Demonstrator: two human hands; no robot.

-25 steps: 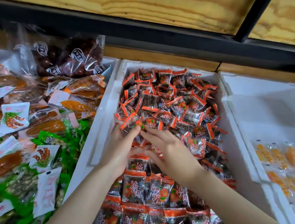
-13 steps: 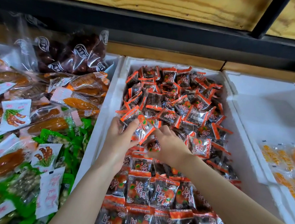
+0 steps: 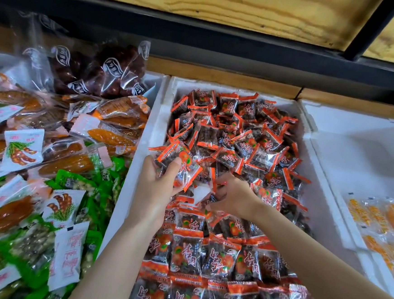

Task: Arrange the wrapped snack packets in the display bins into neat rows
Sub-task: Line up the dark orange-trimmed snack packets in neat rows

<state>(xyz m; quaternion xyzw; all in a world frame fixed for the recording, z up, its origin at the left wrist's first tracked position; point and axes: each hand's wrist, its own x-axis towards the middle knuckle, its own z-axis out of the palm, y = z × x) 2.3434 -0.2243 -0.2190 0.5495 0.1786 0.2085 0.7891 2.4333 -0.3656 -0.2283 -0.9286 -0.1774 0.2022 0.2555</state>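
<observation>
The middle white foam bin (image 3: 311, 125) holds many small orange-and-clear snack packets. Those at the back lie in a loose heap (image 3: 239, 138); those at the front stand in neat rows (image 3: 208, 258). My left hand (image 3: 157, 188) holds a small bunch of these packets (image 3: 178, 162) lifted above the bin's left side, thumb on top. My right hand (image 3: 232, 194) is curled down into the gap between heap and rows, fingers pinching a packet (image 3: 210, 201) there. A bare white patch of bin floor (image 3: 200, 189) shows between my hands.
The left bin (image 3: 158, 92) is piled with mixed packets: orange dried fruit, white tamarind sachets, green packs, dark dates at the back. The right bin (image 3: 361, 148) is mostly bare white foam, with yellow-orange packets (image 3: 384, 218) at its near right. A wooden shelf and black bar run overhead.
My left hand has lifted a bunch of packets up and left out of the heap. My right hand has curled down into the gap and taken hold of a packet.
</observation>
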